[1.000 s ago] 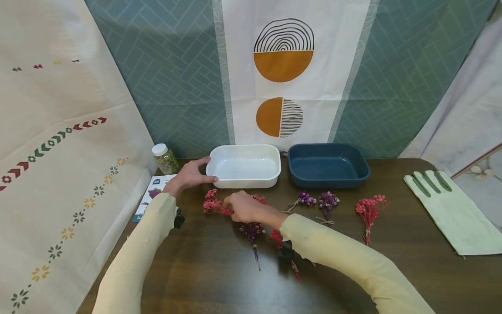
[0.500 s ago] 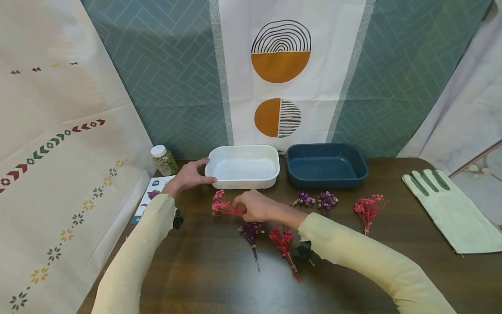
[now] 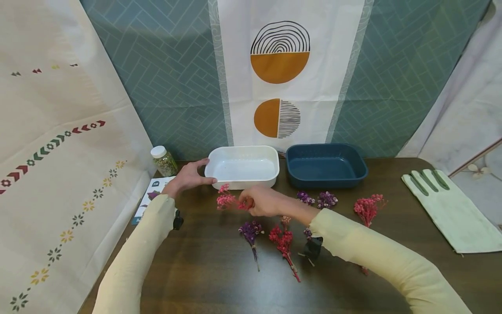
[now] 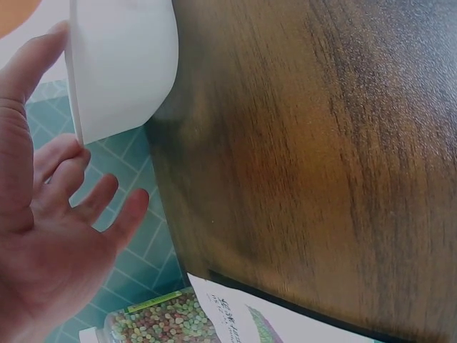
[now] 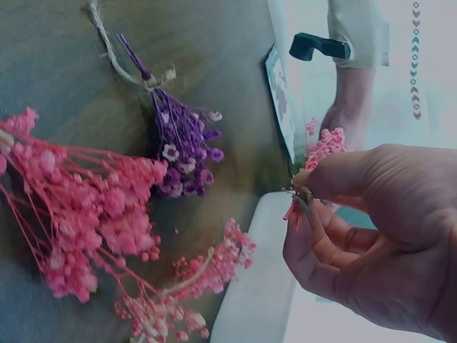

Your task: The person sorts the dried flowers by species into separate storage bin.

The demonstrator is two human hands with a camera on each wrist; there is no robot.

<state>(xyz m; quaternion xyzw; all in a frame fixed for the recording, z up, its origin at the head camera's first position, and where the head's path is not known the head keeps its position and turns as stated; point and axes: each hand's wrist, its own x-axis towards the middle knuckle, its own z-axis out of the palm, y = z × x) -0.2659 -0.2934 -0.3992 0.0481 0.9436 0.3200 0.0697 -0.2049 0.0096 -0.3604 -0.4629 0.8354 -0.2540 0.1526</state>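
My left hand (image 3: 190, 175) holds the left end of a white rectangular dish (image 3: 247, 185), thumb and index finger at its rim. In the left wrist view the other fingers (image 4: 131, 211) stay off the dish. With thumb and fingertips my right hand (image 3: 266, 201) pinches the stems of a small bunch of pink dried flowers (image 3: 225, 200), raised over the table in front of the dish. Its flower heads point left. Below lie a purple dried flower bunch (image 3: 250, 231) and a red dried flower bunch (image 3: 283, 242); more bunches are partly hidden under my right forearm.
A dark blue dish (image 3: 327, 179) stands right of the white one. Further right lie another pink bunch (image 3: 368, 210) and a pale green glove (image 3: 451, 213). A jar of mixed granules (image 3: 165, 165) and a printed card (image 3: 147, 198) sit at the far left.
My right hand has moved right and slightly up with the pink flowers, uncovering the purple and red bunches below. My left hand stays at the white dish.
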